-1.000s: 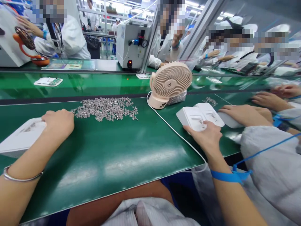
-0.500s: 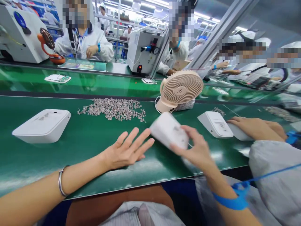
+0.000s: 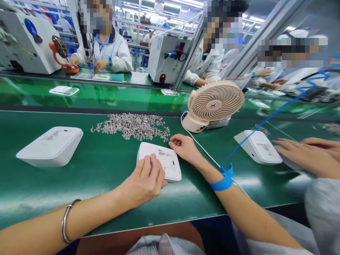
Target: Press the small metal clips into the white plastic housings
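Observation:
A white plastic housing (image 3: 148, 148) lies on the green work surface in front of me. My left hand (image 3: 148, 177) rests on its lower left part, fingers bent and gripping it. My right hand (image 3: 183, 147) is at the housing's upper right corner, thumb and fingertips pinched together beside the pile of small metal parts (image 3: 132, 124). Whatever is between those fingertips is too small to make out. A second white housing (image 3: 51, 145) sits at the left, and a third (image 3: 261, 147) at the right, near another person's hands.
A beige fan (image 3: 215, 102) stands behind my right hand, its white cable running toward my forearm. Another person's hands (image 3: 310, 152) work at the right. A raised green line (image 3: 114, 97) with white parts runs behind. A blue cord stretches from my right wristband (image 3: 223, 180).
The white housing has moved left and now lies on the surface. My left hand has closed on it. My right hand has let go of it and moved up beside the metal parts.

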Demonstrator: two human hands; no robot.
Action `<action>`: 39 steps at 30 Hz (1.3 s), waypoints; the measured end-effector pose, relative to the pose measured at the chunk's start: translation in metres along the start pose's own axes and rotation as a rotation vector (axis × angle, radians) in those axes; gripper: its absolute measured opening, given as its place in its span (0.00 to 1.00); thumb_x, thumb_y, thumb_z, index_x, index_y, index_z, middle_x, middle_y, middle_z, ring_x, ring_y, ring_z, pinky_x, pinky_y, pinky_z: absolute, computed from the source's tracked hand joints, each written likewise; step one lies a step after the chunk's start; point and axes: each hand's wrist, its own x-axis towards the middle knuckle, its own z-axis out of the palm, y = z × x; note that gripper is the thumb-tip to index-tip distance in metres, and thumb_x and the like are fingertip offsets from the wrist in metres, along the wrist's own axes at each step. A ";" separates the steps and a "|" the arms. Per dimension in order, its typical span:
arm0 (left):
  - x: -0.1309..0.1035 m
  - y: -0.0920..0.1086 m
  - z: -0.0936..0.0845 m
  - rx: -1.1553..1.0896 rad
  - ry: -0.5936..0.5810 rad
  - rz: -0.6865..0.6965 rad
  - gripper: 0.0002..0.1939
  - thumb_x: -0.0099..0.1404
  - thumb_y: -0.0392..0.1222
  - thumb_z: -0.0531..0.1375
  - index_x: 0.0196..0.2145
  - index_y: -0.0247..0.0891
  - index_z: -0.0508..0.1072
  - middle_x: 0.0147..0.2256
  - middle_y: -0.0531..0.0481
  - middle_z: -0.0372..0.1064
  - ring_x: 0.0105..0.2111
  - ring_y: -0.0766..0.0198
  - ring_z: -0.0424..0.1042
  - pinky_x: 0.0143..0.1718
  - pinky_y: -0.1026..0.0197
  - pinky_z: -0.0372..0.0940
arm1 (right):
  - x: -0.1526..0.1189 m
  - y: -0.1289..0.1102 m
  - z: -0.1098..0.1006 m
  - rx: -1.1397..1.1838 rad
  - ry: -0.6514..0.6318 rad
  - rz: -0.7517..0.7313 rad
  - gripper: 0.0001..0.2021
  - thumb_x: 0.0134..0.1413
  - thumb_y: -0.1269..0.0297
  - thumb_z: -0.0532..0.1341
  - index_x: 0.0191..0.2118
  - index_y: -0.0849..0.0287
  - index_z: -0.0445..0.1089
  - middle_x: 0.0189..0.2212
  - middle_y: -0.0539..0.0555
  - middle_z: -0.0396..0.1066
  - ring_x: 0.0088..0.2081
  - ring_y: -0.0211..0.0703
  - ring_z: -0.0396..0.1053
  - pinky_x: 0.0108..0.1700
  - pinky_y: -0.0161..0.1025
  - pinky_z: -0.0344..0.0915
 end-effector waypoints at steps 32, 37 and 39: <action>0.013 0.009 -0.005 -0.079 -0.263 -0.011 0.20 0.67 0.44 0.45 0.51 0.35 0.66 0.55 0.47 0.62 0.45 0.56 0.66 0.41 0.56 0.58 | -0.045 -0.027 -0.003 -0.050 0.119 -0.473 0.07 0.52 0.74 0.53 0.26 0.60 0.64 0.36 0.61 0.70 0.37 0.43 0.71 0.37 0.38 0.70; 0.017 0.010 -0.006 -0.059 -0.279 -0.022 0.20 0.67 0.43 0.44 0.49 0.33 0.67 0.53 0.47 0.64 0.44 0.55 0.66 0.41 0.55 0.57 | -0.056 -0.023 -0.007 0.081 0.083 -0.393 0.08 0.53 0.73 0.53 0.33 0.60 0.69 0.43 0.62 0.70 0.45 0.44 0.70 0.45 0.40 0.69; 0.017 0.010 -0.006 -0.059 -0.281 -0.023 0.20 0.67 0.43 0.44 0.49 0.34 0.67 0.53 0.47 0.64 0.44 0.55 0.66 0.41 0.55 0.57 | -0.059 -0.022 -0.008 0.099 0.072 -0.387 0.09 0.53 0.73 0.53 0.36 0.60 0.70 0.45 0.61 0.70 0.47 0.44 0.69 0.46 0.41 0.69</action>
